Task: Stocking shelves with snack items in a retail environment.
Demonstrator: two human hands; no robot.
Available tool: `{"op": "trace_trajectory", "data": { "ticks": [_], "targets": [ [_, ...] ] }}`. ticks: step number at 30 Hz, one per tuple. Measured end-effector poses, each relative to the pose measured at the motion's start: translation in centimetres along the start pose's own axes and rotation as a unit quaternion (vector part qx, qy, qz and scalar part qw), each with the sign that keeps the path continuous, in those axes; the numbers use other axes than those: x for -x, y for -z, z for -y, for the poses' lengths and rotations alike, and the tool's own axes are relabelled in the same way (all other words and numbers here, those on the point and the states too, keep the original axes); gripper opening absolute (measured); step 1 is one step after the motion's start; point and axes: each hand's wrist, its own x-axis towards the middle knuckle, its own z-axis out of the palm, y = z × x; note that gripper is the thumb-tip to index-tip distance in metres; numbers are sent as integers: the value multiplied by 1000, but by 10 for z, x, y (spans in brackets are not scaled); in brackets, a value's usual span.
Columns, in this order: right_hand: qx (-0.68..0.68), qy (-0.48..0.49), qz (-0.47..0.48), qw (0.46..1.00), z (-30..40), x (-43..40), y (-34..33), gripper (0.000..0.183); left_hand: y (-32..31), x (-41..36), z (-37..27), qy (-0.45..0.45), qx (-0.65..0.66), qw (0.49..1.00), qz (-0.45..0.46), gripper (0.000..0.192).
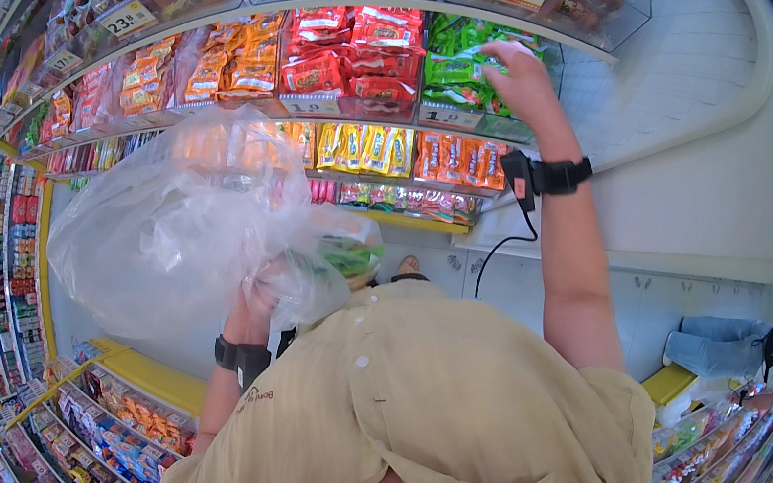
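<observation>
My left hand [262, 292] grips a large clear plastic bag [165, 233] by its gathered part; the film hides some of the fingers. Green packets [353, 252] show through the smaller, bunched portion beside my shirt. My right hand [524, 79] is over a clear bin of green snack packets [455, 69], thumb and fingers apart; whether a fingertip touches a packet I cannot tell. To the left of that bin sits one of red packets [350, 51], followed by orange packets [234, 57]. Each wrist wears a black strap with a small device.
Overhead, a shelf edge [389, 8] carries bins with price cards. Yellow packets [364, 148] and orange-red packets [462, 161] fill a lower tier. A white curved counter [677, 127] stands at right. Behind me are more snack racks [116, 426] and a person's jeans-clad legs [712, 347].
</observation>
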Motion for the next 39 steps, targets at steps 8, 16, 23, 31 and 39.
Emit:
{"op": "trace_trajectory", "data": {
  "ticks": [8, 16, 23, 31, 39],
  "targets": [
    [185, -99, 201, 957, 2, -28, -44, 38, -6, -12, -4, -120, -82, 988, -46, 33],
    [188, -139, 307, 923, -7, -50, -41, 55, 7, -30, -33, 70, 286, 953, 67, 36],
    [73, -158, 261, 950, -6, -52, -26, 47, 19, -41, -31, 9, 115, 984, 134, 37],
    [89, -117, 293, 945, -4, -48, -19, 43, 1, -47, -24, 99, 316, 940, 77, 35],
    [74, -165, 356, 917, -4, -43, -34, 59, -16, -74, -18, -13, 675, 724, 144, 34]
  ]
}}
